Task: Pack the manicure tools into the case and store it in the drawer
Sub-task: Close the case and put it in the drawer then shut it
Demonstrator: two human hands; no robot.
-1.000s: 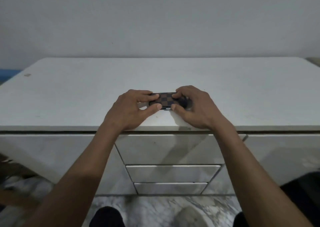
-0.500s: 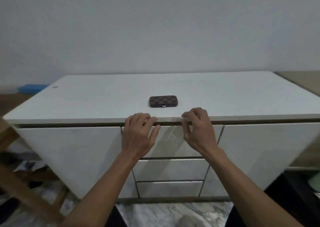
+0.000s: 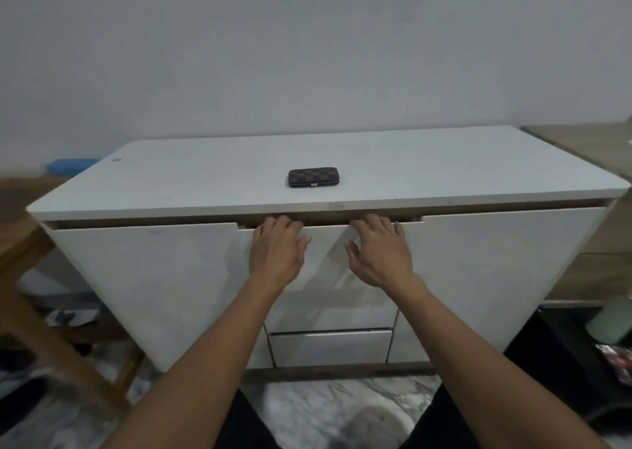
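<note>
Checkered brown manicure case (image 3: pixel 314 178) lies shut on the cabinet top (image 3: pixel 444 175), freeing both hands: left hand (image 3: pixel 275 249) and right hand (image 3: pixel 379 250) apparently hook the top drawer (image 3: pixel 325 260) edge, fingertips hidden, to pull.

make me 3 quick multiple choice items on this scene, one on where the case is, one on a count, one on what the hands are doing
1. Where is the checkered case?
A. on the cabinet top
B. inside the top drawer
C. in the left hand

2. How many drawer fronts are stacked in the cabinet's middle column?
A. one
B. three
C. five

3. What are the hands doing?
A. holding the case
B. resting flat on the cabinet top
C. gripping the top drawer's upper edge

Answers:
1 A, the case lies shut on the cabinet top, apart from both hands.
2 B, the top drawer has two more fronts below it.
3 C, the left hand and right hand curl their fingers over that edge.
</note>
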